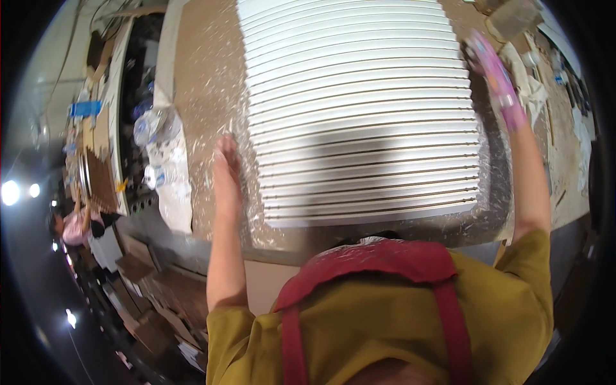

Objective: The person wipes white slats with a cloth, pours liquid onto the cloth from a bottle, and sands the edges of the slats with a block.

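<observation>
A row of long white slats (359, 115) lies side by side across the brown worktable (205, 70), narrow dark gaps showing between them. My left hand (228, 167) is just off their left ends, bare and held edgewise with its fingers stretched out and nothing in it. Beyond the right ends, farther up the table, is my right hand (493, 74) in a pink glove or wrap. Its fingertips, blurred and partly hidden, are close to the slat ends; whether they hold anything does not show.
White flakes and scraps are scattered around the slats. Clear plastic bottles (157, 126) stand on a pale cloth (174, 199) at the left edge. Cloths and small containers (531, 59) crowd the right side. A person in pink (76, 226) works far left, near stacked cardboard (138, 266).
</observation>
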### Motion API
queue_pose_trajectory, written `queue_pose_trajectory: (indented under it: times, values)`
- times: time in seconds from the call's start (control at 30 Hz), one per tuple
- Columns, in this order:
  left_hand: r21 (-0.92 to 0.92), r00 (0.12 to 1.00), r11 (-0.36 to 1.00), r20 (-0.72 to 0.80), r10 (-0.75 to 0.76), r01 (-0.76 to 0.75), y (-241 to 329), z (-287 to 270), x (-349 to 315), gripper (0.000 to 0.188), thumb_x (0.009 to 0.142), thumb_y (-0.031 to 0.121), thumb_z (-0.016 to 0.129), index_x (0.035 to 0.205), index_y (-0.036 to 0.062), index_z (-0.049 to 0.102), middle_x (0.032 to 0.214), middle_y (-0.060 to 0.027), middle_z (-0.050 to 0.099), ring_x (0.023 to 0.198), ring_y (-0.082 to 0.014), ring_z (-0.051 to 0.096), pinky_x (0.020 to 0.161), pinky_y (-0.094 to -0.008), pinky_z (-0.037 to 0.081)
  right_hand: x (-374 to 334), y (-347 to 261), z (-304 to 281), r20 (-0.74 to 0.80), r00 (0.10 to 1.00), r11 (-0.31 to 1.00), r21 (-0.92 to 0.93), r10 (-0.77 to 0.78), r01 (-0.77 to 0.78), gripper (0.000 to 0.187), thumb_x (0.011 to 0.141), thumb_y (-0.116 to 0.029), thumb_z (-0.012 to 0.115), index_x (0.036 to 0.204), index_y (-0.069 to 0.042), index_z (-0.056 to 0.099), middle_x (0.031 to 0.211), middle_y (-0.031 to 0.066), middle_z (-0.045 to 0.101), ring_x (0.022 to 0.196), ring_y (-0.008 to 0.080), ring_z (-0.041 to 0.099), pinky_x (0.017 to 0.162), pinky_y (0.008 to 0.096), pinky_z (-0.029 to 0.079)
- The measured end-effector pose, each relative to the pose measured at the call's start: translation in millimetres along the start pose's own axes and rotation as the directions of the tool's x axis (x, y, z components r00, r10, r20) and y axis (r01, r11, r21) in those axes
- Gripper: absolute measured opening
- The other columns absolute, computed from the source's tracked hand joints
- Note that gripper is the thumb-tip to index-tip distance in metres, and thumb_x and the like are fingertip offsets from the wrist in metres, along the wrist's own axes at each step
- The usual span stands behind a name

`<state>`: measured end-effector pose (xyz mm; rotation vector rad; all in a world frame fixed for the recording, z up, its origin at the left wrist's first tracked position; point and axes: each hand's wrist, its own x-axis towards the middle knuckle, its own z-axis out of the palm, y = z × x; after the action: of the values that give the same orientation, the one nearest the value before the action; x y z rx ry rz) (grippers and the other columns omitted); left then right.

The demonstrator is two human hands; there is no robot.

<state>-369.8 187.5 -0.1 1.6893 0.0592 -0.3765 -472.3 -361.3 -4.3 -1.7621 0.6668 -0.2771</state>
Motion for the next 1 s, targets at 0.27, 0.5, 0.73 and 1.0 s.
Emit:
queue_pose_trajectory:
  times: [0.27,0.5,0.73,1.0]
  values:
    - [0.45,0.987,0.885,-0.045,0.153,-0.117,-59.3,25.2,-109.0,0.064,0.093,0.014,0.055,0.146,-0.0042,0.025,0.149,-0.0235,0.033,0.14,-0.0314,0.031,0.114,-0.0351,0.023,-180.5,47.3,3.5,0.112,0.939,0.735,-0.594,-0.326,0.326,0.063,0.094,-0.035,0.053,0.145,-0.002,0.034,0.147,0.0171,0.038,0.136,0.0308,0.035,0.113,0.0394,0.028]
    - [0.377,0.98,0.91,-0.031,0.196,-0.17,-34.9,33.6,-112.8,0.061,0.093,0.011,0.055,0.146,-0.0015,0.028,0.149,-0.0194,0.035,0.141,-0.028,0.03,0.113,-0.034,0.025,-180.1,61.0,9.9,0.112,0.904,0.727,-0.557,-0.413,0.401,0.061,0.094,-0.023,0.057,0.145,0.0,0.034,0.145,0.0206,0.039,0.135,0.0346,0.035,0.113,0.0414,0.025]
    - [0.36,0.841,0.907,-0.403,0.362,-0.218,-3.6,-121.4,-74.5,0.024,0.093,0.013,0.059,0.113,0.0,0.062,0.101,-0.0048,0.064,0.088,-0.0116,0.058,0.078,-0.0259,0.047,-197.7,-56.4,123.2,0.257,0.721,0.508,-0.561,-0.643,0.653,0.054,0.091,-0.022,0.059,0.138,0.001,0.043,0.138,0.0161,0.048,0.128,0.032,0.044,0.108,0.0432,0.033]
    - [0.785,0.711,0.61,-0.366,0.601,-0.112,55.6,-288.6,27.0,0.027,0.086,0.032,0.066,0.085,0.0042,0.066,0.081,-0.0128,0.064,0.074,-0.0321,0.061,0.067,-0.0396,0.047,-201.5,-156.5,448.6,0.729,0.394,0.47,-0.113,-0.559,0.876,0.045,0.096,-0.037,0.052,0.131,-0.009,0.049,0.118,0.0206,0.059,0.11,0.038,0.056,0.096,0.0449,0.048]
